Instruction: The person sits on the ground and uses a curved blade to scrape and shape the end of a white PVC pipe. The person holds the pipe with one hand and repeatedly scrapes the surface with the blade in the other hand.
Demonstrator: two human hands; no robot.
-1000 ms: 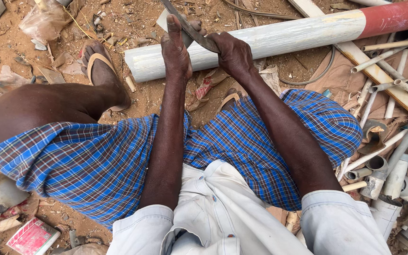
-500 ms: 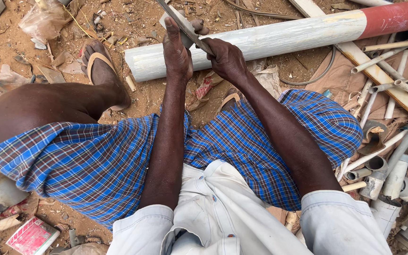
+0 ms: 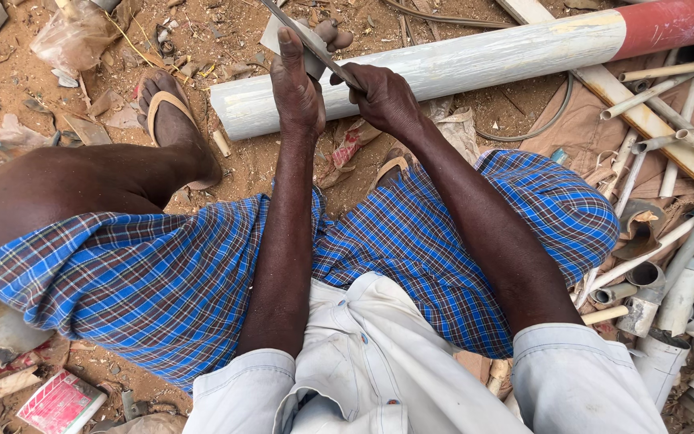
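Right now both hands are up at the top of the view, working over a big pale pipe (image 3: 475,68) w/ a red end, lying on sandy ground (image 3: 226,32). Left hand (image 3: 295,88) is stretched out flat, fingers straight, palm side pressed vs a small pale pipe piece (image 3: 281,34) that sits just above the big pipe's left end; not clear if it grips the piece or only steadies it. Right hand (image 3: 383,96) is closed tight round the lower end of a thin metal blade (image 3: 303,38), prob. a saw blade, can't tell for sure. Blade runs diagonally up-left from the fist, across the small piece, touching it, beside the left fingers.

Person sits on the ground, blue check shorts (image 3: 162,281), pale shirt (image 3: 363,362). Left foot in a sandal (image 3: 166,108) is near the pipe's left end; other sandal (image 3: 391,165) just shows under the right forearm. At right, a heap of thin pale tubes & fittings (image 3: 668,241), well apart from the hands. Red-white packet (image 3: 58,402) lies bottom left.
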